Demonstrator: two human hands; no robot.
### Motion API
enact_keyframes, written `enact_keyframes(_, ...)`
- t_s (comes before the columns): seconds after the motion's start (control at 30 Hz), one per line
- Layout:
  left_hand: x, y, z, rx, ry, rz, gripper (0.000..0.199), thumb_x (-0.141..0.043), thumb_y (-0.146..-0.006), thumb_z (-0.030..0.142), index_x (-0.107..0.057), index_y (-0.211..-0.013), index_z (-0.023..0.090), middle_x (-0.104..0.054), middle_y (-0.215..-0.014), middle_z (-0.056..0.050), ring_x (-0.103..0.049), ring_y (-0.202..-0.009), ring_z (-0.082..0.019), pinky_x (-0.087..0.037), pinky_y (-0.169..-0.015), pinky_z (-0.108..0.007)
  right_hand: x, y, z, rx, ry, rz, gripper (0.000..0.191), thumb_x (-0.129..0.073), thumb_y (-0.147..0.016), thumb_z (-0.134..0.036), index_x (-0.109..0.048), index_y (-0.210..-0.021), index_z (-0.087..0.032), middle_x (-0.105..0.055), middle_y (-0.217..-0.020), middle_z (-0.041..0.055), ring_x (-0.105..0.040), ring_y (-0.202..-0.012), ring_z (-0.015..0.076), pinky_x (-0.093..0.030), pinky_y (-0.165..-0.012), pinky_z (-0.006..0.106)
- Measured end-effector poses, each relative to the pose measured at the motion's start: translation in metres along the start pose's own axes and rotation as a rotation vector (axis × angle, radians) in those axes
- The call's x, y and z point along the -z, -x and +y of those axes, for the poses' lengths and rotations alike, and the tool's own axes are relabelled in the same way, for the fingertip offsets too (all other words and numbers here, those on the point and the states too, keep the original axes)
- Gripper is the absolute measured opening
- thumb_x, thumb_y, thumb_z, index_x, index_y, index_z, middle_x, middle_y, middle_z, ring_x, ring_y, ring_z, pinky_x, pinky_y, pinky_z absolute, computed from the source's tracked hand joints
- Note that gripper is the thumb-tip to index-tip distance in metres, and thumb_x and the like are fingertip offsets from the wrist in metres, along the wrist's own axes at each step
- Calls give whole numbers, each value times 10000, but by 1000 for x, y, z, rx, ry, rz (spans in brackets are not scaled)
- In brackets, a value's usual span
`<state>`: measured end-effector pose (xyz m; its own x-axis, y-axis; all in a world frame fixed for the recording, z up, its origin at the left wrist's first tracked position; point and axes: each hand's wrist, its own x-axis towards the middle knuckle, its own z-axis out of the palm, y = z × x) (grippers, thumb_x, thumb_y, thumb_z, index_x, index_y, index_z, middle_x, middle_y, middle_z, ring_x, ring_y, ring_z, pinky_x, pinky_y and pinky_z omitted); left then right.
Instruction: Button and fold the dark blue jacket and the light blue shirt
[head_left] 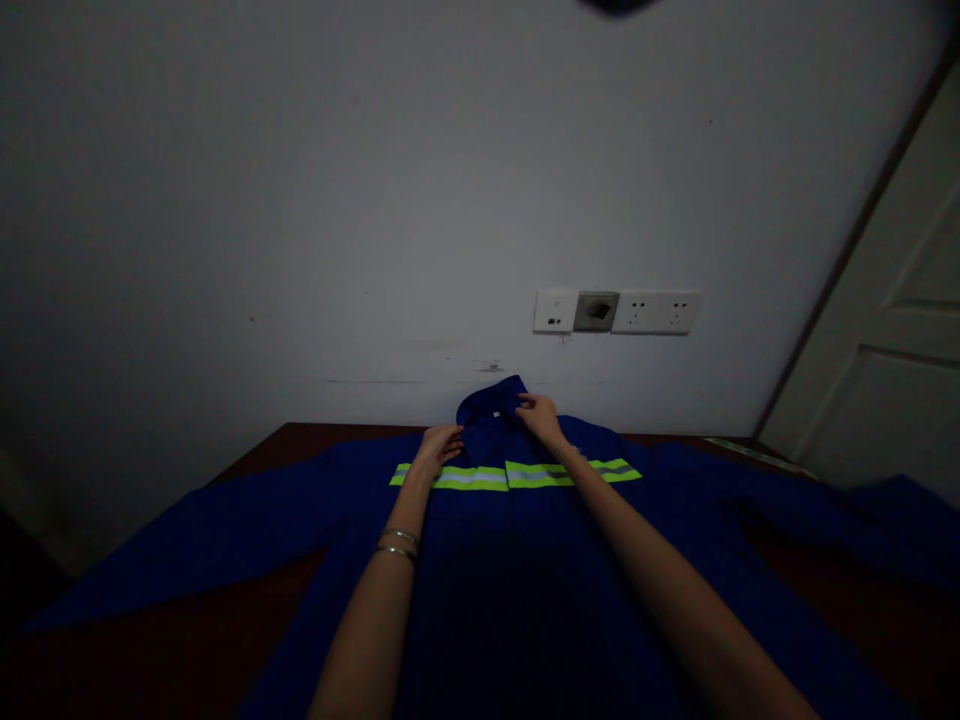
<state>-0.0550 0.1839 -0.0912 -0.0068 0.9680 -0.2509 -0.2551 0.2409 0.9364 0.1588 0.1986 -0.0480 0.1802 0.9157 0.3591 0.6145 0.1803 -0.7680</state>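
Observation:
A dark blue jacket with yellow-green and silver reflective bands lies spread front side up, both sleeves stretched outward. Its collar stands up against the wall, with a small white label inside. My left hand is at the collar's left side, fingers bent around the fabric edge. On the right side of the collar, my right hand pinches the edge between thumb and fingers. Two bracelets circle my left wrist.
The jacket rests on a dark red-brown table that meets a pale wall. Sockets and switches are set in the wall above the table. A panelled door stands at the right.

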Motion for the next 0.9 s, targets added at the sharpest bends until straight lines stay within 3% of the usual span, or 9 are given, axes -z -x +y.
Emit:
enact_keyframes(0.13, -2, 0, -2, -14, -2, -4, 208, -684, -630, 278, -593, -768, 151, -611, -664, -20, -554, -569, -103, -455, -604, -234, 35, 9, 8, -142, -296, -15, 257, -530, -642, -145, -625, -880, -120, -642, -715, 31, -609, -662, 144, -516, -613, 252)
enact_keyframes(0.27, -2, 0, -2, -44, 25, -11, 242, -701, -615, 312, -589, -769, 163, -600, -671, -11, -546, -571, -104, -448, -598, -238, 71, 27, 21, -333, -622, -141, 194, -508, -595, -66, -581, -753, -152, -607, -636, -2, -581, -595, 109, -540, -604, 252)
enact_keyframes(0.37, -3, 0, -1, -54, 29, 19, 279, -724, -593, 332, -575, -763, 168, -580, -659, -9, -545, -582, -115, -455, -597, -250, 89, 38, 34, -415, -671, -193, 180, -504, -570, -28, -539, -686, -162, -553, -559, -32, -554, -546, 92, -549, -610, 261)
enact_keyframes(0.53, -4, 0, 0, -84, 60, 69, 322, -725, -584, 401, -541, -711, 168, -542, -614, 0, -534, -573, -111, -465, -597, -253, 99, 45, 48, -422, -488, -274, 178, -569, -589, -67, -532, -733, -165, -588, -622, -21, -573, -560, 94, -533, -591, 239)
enact_keyframes(0.67, -3, 0, 0, -109, 93, 91, 337, -735, -558, 409, -524, -676, 175, -512, -576, 19, -520, -544, -101, -453, -570, -238, 96, 39, 44, -326, -278, -310, 241, -648, -635, -249, -570, -847, -164, -640, -743, 29, -607, -643, 141, -507, -585, 252)
enact_keyframes(0.83, 0, -2, -1, -103, 94, 82, 357, -744, -521, 400, -500, -648, 172, -492, -550, 29, -500, -512, -92, -434, -542, -229, 84, 23, 29, -71, 301, -100, 519, -626, -671, -470, -558, -1056, -129, -640, -966, 133, -600, -882, 240, -459, -735, 309)
enact_keyframes(0.9, 1, -4, -2, -108, 87, 83, 368, -744, -507, 400, -481, -628, 173, -479, -537, 36, -482, -490, -85, -424, -528, -226, 78, 17, 23, -9, 411, -48, 557, -573, -716, -497, -520, -1136, -135, -627, -1015, 149, -584, -932, 257, -440, -765, 330)
